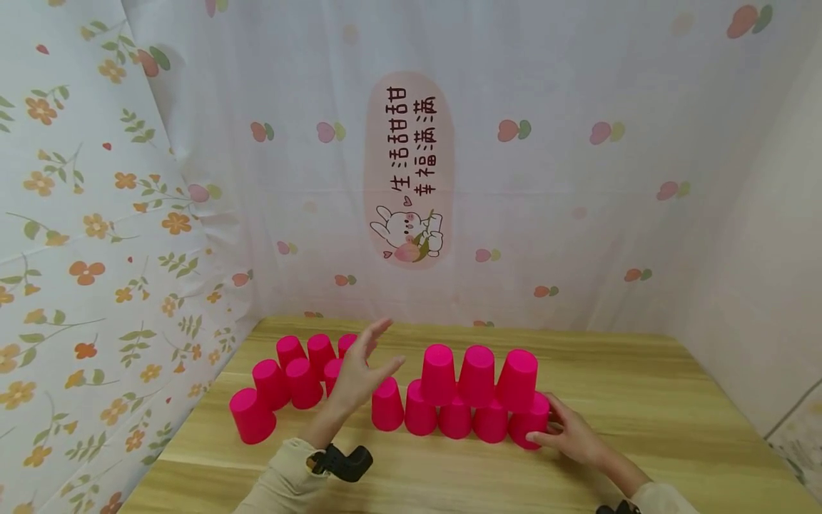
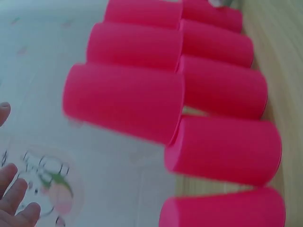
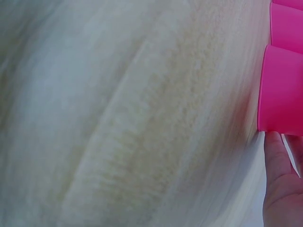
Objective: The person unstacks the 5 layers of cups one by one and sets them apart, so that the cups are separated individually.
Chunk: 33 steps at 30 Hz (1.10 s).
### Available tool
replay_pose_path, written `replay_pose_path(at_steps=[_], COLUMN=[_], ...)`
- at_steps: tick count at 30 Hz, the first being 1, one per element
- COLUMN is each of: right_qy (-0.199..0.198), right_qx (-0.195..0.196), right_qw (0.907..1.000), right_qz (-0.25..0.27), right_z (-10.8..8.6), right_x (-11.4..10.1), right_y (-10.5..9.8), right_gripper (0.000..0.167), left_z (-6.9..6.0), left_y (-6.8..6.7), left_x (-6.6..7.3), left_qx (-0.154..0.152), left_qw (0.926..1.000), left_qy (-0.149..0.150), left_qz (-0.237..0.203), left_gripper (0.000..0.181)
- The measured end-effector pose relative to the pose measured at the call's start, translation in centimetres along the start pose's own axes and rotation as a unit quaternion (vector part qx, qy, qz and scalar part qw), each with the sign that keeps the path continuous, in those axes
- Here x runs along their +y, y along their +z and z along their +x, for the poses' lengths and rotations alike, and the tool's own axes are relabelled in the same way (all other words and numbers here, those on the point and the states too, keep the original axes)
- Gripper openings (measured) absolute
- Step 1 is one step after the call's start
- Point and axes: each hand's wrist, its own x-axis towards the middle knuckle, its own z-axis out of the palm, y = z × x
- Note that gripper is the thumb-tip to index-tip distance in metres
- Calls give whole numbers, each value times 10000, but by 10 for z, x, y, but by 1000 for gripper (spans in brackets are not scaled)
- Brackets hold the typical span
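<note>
Several upside-down pink cups stand side by side in a bottom row, among them a left-end cup (image 1: pixel 387 405). Three more form an upper row: a left cup (image 1: pixel 439 375), a middle cup (image 1: pixel 477 377) and a right cup (image 1: pixel 516 380), resting across the tops below. My right hand (image 1: pixel 576 435) holds the bottom row's right-end cup (image 1: pixel 528 422), thumb in front and fingers behind; in the right wrist view, that cup (image 3: pixel 284 90) has a digit against its side. Left of the rows, my left hand (image 1: pixel 354 375) is raised, fingers spread, with nothing in its grasp.
More inverted pink cups stand in staggered rows at the left, partly hidden by my left hand; the nearest is a front cup (image 1: pixel 252 416). They share a wood-grain table (image 1: pixel 642 400). A patterned cloth (image 1: pixel 546 178) hangs behind, and a floral cloth (image 1: pixel 96 285) borders the left side.
</note>
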Motion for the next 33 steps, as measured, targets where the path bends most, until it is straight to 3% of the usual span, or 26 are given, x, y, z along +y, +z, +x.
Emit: replay_pose_path(at_steps=[6, 9, 13, 16, 23, 28, 33], right_qy=[31, -49, -53, -19, -110, -46, -79], right_qx=[-28, -38, -75, -69, -9, -1, -43], right_qw=[10000, 10000, 9999, 9999, 9999, 9999, 9999], right_qz=[39, 58, 114, 116, 117, 155, 146], right_z=[0, 0, 0, 0, 0, -1, 0], right_x=[0, -1, 0, 2, 2, 2, 2], right_y=[-1, -1, -1, 0, -1, -2, -1], right_gripper=[57, 57, 58, 58, 57, 58, 57], left_z=[3, 4, 7, 8, 5, 2, 3], left_y=[32, 40, 46, 52, 59, 57, 45], left_x=[0, 12, 7, -10, -17, 3, 19], left_qx=[-685, -910, -1087, -1162, -1135, -1046, -989], left_qw=[9976, 9955, 9930, 9919, 9910, 9907, 9888], left_qy=[-68, -251, -468, -505, -685, -798, -1006], left_qz=[103, 5, -20, -30, -172, -341, -495], left_gripper=[59, 59, 60, 62, 58, 56, 54])
